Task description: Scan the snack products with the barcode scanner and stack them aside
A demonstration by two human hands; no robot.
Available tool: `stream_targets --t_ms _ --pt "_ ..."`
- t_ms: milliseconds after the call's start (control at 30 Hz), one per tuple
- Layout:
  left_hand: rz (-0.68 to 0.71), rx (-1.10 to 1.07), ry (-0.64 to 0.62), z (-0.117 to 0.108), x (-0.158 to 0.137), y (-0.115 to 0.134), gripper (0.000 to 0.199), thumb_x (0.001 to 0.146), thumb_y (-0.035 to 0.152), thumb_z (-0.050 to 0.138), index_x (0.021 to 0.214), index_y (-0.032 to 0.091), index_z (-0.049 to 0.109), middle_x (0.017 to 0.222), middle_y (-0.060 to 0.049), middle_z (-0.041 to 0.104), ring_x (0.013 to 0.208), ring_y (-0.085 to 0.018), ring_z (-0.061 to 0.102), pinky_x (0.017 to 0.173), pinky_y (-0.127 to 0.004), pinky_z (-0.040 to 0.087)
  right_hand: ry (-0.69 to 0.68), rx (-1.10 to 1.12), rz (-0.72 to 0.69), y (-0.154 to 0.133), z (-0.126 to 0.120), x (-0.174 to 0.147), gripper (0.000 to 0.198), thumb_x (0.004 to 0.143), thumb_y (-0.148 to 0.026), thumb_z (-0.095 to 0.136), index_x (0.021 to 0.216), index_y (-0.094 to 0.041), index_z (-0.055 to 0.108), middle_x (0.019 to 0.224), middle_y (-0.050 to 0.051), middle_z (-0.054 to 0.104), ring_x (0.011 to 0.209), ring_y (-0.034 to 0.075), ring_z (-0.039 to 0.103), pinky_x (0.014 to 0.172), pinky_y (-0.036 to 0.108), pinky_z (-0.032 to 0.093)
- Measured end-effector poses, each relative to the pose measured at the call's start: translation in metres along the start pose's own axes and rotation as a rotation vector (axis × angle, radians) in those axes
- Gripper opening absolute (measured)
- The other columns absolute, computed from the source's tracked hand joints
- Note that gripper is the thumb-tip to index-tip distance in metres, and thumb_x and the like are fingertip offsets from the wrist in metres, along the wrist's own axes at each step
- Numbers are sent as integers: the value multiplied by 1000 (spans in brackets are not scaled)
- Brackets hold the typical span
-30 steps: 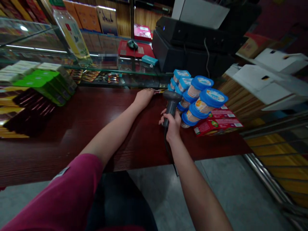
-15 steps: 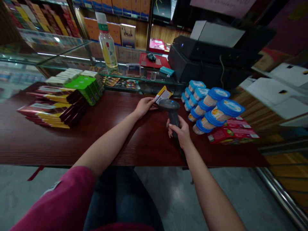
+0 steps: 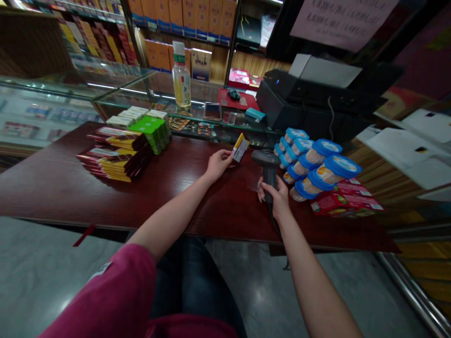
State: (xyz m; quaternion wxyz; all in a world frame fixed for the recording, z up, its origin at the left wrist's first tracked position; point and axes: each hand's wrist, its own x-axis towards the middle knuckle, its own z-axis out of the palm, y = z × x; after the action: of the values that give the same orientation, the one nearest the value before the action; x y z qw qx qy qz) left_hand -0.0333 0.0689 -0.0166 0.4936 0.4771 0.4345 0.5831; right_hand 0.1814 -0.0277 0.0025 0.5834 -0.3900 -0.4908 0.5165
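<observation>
My left hand [image 3: 219, 165] is closed on one end of a yellow and dark-red snack packet [image 3: 241, 148], its pale printed side showing. My right hand [image 3: 276, 193] wraps around the handle of a dark barcode scanner [image 3: 268, 169], whose head is close to the right of the packet. A cable hangs from the scanner's handle toward the table edge. Left on the dark wooden table [image 3: 190, 188] lies a stack of similar dark-red and yellow packets [image 3: 114, 155]. Beside that stack are green boxes [image 3: 151, 131] and white boxes [image 3: 127, 116].
Blue-lidded cups [image 3: 326, 164] are stacked right of the scanner, with red boxes [image 3: 347, 199] beside them. Behind the table, a glass counter holds a drink bottle [image 3: 182, 82], a mouse [image 3: 234, 95] and a small turquoise box [image 3: 255, 114]. A black machine [image 3: 310, 103] stands at the back right.
The camera view has shifted, so the scene sits further right. The scanner has moved slightly away from the packet, which now shows more of its pale side. Both hands keep their hold.
</observation>
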Motion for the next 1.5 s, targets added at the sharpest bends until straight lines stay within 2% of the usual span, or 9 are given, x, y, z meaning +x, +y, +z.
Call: stream_targets --t_ms 167,367,600,700,833,1000,1167,1300,1500 --pt "384 435 107 -57 -55 36 14 93 19 70 106 20 76 109 -6 82 102 -21 78 97 -36 62 -36 103 38 2 37 -9 21 76 -27 80 90 -22 66 85 -1 70 47 7 50 39 23 44" --pt "751 798 86 -166 -113 107 22 104 22 56 118 21 72 136 -10 74 139 -23 63 118 -43 50 -145 232 87 15 115 -20 21 73 -27 78 89 -22 65 82 -2 68 46 7 48 39 23 43" --pt "697 1104 188 -291 -160 160 20 103 31 58 113 22 73 124 -9 78 125 -24 70 110 -44 55 -184 234 116 29 168 -23 25 71 -29 78 90 -22 62 82 -2 68 46 7 50 41 24 45" --pt "637 1125 191 -324 -171 162 22 103 34 58 113 22 73 127 -10 77 125 -25 70 110 -45 55 -161 207 133 32 172 -23 26 69 -29 79 88 -21 63 81 -1 70 45 8 51 41 24 46" --pt "594 1126 161 -347 -172 152 28 102 36 56 118 21 74 137 -12 73 130 -26 68 114 -48 52 -111 239 154 33 169 -21 27 65 -28 80 85 -20 63 79 -1 71 45 7 50 41 23 45" --pt "574 1099 249 -351 -165 140 29 100 42 60 120 25 74 135 -10 74 130 -26 67 116 -50 48 -85 275 162 32 159 -12 28 64 -28 80 84 -20 62 78 -1 72 44 6 50 42 22 44" --pt "615 1137 379 -322 -162 140 30 98 44 66 121 26 71 139 -9 71 143 -29 56 121 -52 40 -13 207 89 31 131 9 30 65 -28 81 89 -21 64 80 -1 76 44 7 52 42 22 47" --pt "695 1201 472 -271 -152 135 20 101 38 60 115 27 71 133 -9 73 137 -29 59 120 -50 39 53 164 59 26 96 28 34 64 -30 83 90 -22 64 79 -2 76 44 8 53 42 23 49" --pt "785 1126 84 -159 -98 97 18 102 27 56 114 26 70 123 -7 75 126 -27 64 111 -45 48 107 15 -4 10 35 37 40 65 -34 87 94 -22 62 83 -3 74 45 8 54 43 24 52"
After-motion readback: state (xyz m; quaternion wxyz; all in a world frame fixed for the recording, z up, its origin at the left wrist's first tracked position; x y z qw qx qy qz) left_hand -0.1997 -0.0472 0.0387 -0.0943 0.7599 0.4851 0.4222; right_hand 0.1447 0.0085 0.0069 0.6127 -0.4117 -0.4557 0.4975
